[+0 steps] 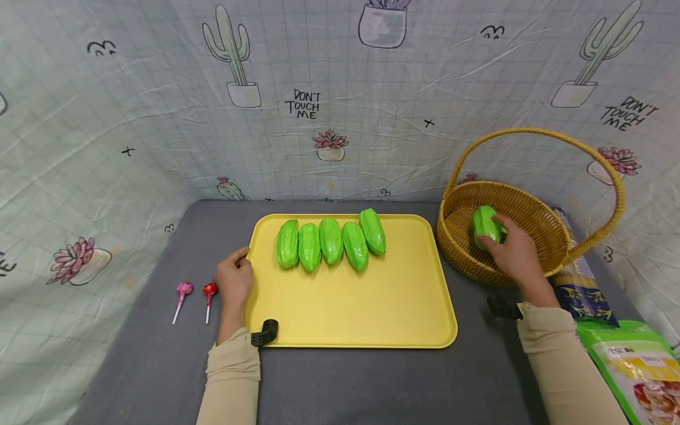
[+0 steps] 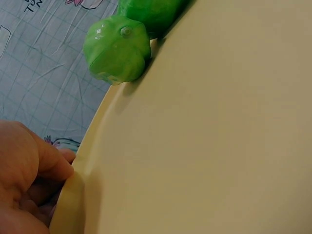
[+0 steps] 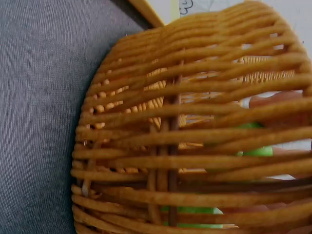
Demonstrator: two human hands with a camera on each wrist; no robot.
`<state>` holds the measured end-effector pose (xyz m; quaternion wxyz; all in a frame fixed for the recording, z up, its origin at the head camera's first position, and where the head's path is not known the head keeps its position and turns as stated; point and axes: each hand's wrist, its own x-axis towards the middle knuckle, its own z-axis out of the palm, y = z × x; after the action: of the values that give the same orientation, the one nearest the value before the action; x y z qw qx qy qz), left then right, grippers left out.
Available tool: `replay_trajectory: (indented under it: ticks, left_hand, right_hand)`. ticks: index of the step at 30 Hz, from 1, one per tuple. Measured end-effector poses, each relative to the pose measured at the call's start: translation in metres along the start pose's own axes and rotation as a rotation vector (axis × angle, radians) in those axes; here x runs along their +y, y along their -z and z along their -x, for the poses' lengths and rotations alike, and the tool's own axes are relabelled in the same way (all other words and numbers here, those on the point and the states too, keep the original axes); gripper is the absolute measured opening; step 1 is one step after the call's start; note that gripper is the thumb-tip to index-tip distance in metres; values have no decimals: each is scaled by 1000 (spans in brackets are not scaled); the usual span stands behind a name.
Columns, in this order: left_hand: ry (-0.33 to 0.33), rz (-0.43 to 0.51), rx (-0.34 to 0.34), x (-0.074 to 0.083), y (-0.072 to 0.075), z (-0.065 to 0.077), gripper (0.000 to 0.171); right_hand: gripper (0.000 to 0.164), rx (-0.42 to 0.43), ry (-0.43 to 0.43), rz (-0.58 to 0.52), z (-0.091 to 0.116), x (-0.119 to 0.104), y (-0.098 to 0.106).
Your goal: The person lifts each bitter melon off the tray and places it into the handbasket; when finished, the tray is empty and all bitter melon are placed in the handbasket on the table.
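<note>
My left hand is at the left rim of a yellow tray. In the left wrist view its curled fingers grip that rim. Five ridged green gourds lie side by side toward the tray's far edge, the rightmost set a little farther back. Inside a wicker basket on the right, my right hand holds another green gourd between thumb and fingers. From the right wrist, the basket's woven side hides most of that hand and gourd.
Left of the tray lie a pink lollipop and a red lollipop. A tall handle arches over the basket. Beside it are a blue patterned packet and a green bag. Printed cloth hangs behind the grey table.
</note>
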<state>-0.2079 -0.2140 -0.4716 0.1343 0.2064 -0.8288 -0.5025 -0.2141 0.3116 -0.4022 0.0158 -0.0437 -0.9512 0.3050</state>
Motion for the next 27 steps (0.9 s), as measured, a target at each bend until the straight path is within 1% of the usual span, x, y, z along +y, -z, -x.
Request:
replay_trajectory:
  ticks: [3,8,22,27]
  left_hand:
    - [-3,-3,4,0,0,0,42]
    - [-3,-6,5,0,1,1,42]
    - [-3,-2,4,0,0,1,41]
    - [-10,-2,8,0,0,1,40]
  right_hand:
    - [73,-24,-7,8,-2,1,1]
    - [73,-39,0,26,-3,2,1]
    - [74,-111,-55,90,-10,4,2]
    - [74,-118,-57,120,-11,4,1]
